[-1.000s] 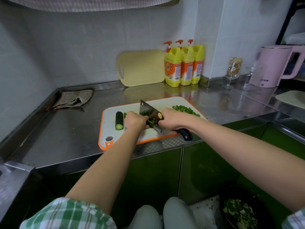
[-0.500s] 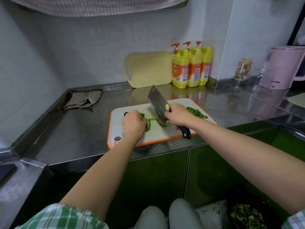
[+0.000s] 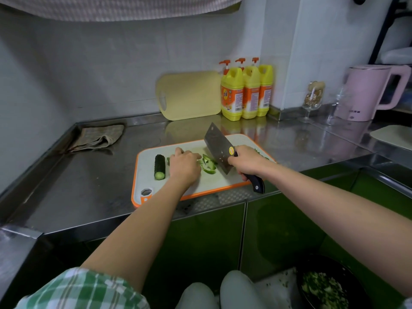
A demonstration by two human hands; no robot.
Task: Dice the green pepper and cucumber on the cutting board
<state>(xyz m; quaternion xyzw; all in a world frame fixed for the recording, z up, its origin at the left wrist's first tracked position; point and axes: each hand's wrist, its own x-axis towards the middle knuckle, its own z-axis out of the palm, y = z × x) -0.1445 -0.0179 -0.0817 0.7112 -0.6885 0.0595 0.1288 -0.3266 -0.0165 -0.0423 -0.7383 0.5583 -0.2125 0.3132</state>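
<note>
l hand (image 3: 185, 166) knuckles-up, prob. curled; r hand (image 3: 247, 162) grips knife (image 3: 217, 148).

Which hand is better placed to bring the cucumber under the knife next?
Left, I think. The left hand lies just beside the cucumber, while the right hand grips the knife.

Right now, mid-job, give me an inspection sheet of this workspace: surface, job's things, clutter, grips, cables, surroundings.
Surface: stainless steel counter bearing an orange-rimmed cutting board.
Job's things: cucumber piece at board's left; green pepper pieces mid-board; cleaver, blade tilted up.
Clutter: folded cloth, yellow cutting board leaning at the back, three yellow pump bottles, stemmed glass, pink kettle.
Grips: left grip knuckles-up over pepper pieces, hold hidden; right grip holds cleaver handle.
Cables: nothing seen.
Surroundings: tiled wall; green cabinet doors; dark bowl of chopped greens below.
</note>
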